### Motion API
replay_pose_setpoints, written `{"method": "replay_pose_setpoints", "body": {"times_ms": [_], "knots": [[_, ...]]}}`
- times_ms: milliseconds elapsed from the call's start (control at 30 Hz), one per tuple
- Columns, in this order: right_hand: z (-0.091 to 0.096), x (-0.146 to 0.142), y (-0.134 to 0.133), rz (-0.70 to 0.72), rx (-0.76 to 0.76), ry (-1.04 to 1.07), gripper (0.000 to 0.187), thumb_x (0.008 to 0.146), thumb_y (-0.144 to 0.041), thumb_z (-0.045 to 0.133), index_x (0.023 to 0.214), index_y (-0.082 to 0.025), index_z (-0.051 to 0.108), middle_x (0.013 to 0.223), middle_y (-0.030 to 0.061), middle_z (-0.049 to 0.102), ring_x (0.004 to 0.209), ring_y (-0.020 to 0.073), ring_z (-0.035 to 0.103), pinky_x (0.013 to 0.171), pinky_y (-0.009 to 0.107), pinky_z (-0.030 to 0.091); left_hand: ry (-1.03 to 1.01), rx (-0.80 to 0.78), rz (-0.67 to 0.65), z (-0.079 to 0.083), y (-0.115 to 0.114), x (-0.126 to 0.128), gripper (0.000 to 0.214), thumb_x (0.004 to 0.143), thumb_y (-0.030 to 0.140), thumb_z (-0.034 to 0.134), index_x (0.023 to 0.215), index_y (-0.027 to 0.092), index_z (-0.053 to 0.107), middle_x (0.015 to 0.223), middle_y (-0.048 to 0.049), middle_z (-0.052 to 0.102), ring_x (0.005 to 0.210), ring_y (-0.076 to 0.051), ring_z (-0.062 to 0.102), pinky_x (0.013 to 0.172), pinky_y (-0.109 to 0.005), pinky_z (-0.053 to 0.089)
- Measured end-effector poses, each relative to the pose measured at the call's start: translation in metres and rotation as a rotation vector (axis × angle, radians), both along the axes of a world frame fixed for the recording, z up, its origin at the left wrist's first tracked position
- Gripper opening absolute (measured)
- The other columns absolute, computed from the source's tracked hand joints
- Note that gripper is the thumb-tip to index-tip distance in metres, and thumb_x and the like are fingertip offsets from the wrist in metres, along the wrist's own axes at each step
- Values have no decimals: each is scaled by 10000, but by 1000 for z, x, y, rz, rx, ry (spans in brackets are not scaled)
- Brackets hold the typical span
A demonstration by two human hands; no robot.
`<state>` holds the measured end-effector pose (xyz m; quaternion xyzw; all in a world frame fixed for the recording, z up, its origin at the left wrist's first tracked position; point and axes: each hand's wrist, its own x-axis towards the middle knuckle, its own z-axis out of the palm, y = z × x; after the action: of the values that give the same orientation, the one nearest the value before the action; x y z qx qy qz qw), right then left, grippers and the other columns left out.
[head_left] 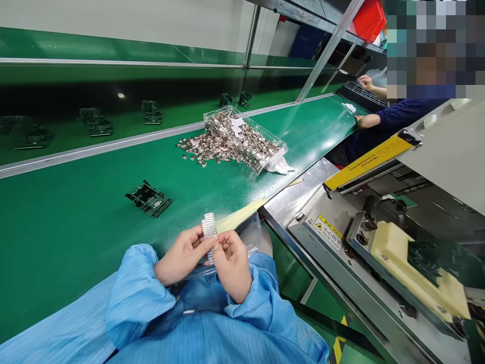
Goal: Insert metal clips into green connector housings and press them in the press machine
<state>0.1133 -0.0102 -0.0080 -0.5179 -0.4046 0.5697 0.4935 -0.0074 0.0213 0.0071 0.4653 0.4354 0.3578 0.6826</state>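
Both of my hands, in blue sleeves, meet low in the middle of the view. My left hand [182,255] and my right hand [232,263] pinch a short stack of small silvery metal parts [209,227] that stands upright between the fingertips. A clear plastic bag [250,235] lies under and behind my hands. Further out on the green table [68,222] a clear tray [265,162] holds a heap of small metal clips [231,139], some spilled to its left.
A dark black part [149,198] lies on the table left of my hands. Similar dark parts [94,124] ride on the green conveyor behind a metal rail. A grey machine [382,227] with yellow warning labels stands to the right. Another person's arms [373,119] work at the far right.
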Motion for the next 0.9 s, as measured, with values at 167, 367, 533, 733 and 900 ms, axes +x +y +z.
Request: {"method": "replay_pose_setpoints", "body": {"times_ms": [167, 367, 533, 733, 900], "knots": [[6, 13, -2, 91, 167, -195, 109, 852, -276, 534, 843, -167, 538, 683, 1, 555, 579, 124, 494, 538, 253, 428, -51, -64, -42, -6, 4, -5, 371, 699, 421, 754, 891, 134, 621, 799, -15, 680, 774, -144, 606, 737, -249, 497], [4, 8, -5, 65, 158, -205, 143, 861, -297, 521, 856, -157, 546, 706, 22, 571, 599, 139, 504, 540, 258, 417, -14, 16, -72, -5, 4, -8, 327, 737, 421, 718, 833, 124, 621, 782, -22, 679, 721, -132, 577, 688, -237, 479], [1, 6, -7, 45, 167, -246, 132, 860, -284, 516, 866, -158, 552, 728, 36, 590, 624, 158, 540, 564, 275, 447, 7, 47, -54, -7, 0, -6, 312, 754, 399, 705, 881, 127, 619, 866, -38, 690, 754, -145, 597, 721, -247, 481], [3, 15, -4, 16, 274, -408, 151, 891, -235, 477, 913, -154, 603, 826, 66, 630, 729, 186, 587, 663, 309, 473, -28, 12, 9, -10, 0, -5, 269, 759, 367, 711, 890, 143, 636, 864, -23, 695, 782, -138, 619, 765, -238, 492], [5, 23, -4, 48, 253, -306, 141, 905, -245, 504, 929, -164, 616, 832, 51, 636, 738, 171, 596, 670, 290, 482, -85, -10, 23, -15, 1, -7, 250, 733, 346, 742, 864, 153, 654, 790, -1, 680, 776, -131, 612, 737, -218, 491]]}}
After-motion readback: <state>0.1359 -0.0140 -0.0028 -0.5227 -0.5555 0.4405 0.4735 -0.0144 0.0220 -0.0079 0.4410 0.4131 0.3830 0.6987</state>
